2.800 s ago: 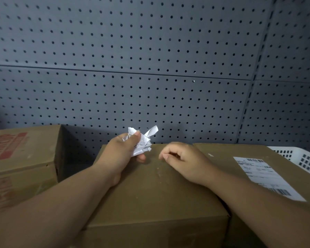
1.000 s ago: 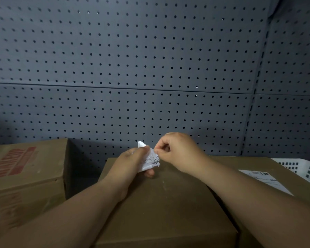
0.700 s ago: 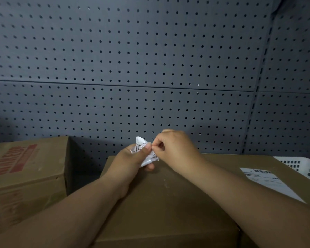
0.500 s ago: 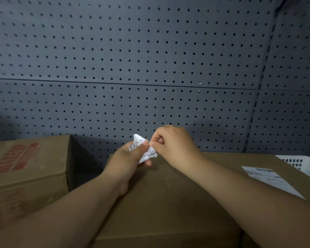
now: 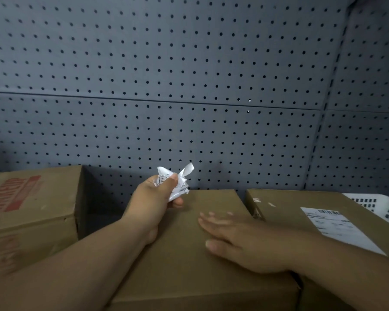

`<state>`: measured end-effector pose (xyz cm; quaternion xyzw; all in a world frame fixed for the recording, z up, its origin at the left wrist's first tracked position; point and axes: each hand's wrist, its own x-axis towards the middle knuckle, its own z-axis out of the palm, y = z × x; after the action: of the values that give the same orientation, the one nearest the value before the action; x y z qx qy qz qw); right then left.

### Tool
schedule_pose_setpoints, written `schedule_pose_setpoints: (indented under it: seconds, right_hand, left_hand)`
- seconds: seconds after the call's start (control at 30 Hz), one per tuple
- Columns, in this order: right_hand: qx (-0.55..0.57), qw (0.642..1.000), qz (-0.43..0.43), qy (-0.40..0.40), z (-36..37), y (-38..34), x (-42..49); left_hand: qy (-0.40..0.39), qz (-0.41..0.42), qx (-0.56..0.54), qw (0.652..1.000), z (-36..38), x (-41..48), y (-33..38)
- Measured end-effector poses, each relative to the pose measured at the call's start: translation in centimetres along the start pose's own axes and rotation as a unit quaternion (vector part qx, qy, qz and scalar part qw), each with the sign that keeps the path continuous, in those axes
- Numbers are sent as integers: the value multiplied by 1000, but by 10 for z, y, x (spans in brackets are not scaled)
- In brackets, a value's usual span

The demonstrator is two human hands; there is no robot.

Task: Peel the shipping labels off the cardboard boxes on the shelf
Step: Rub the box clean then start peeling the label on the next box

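The shipping label [image 5: 337,230] is lying flat on the right box [image 5: 279,205], toward its right edge. It is looking thin, light and easy to tear, so a corner is the best place to pick at. The right hand [image 5: 240,241] is resting flat, fingers straight, on the middle box [image 5: 184,277], near the label. The left hand [image 5: 153,198] is squeezing a crumpled label [image 5: 177,185] above that box's back edge.

Brown boxes [image 5: 189,254]; white label [image 5: 337,230]; grey dotted pegboard [image 5: 189,75].
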<state>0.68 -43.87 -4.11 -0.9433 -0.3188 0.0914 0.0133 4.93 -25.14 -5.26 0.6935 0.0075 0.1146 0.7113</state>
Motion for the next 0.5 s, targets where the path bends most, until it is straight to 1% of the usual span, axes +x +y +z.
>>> schedule_pose_setpoints:
  seconds: [0.1,0.17,0.3,0.37,0.5]
  right_hand:
    - [-2,998,-41,-47,-2,-2,-16]
    - [6,997,-57,-52,-6,3,-16]
    - [-31,999,-12,-20,-12,21,7]
    - [-26,1000,11,-3,-12,19,15]
    - [2,1000,18,-15,-3,2,0]
  left_hand:
    - [-13,3,23,1000,0,1,-2]
    - [-24,6,34,999,0,1,-4]
    - [-40,3,53,998,-2,2,-4]
    - [-36,2,54,998,-2,2,-4]
    - [-24,5,64,998,-1,1,-3]
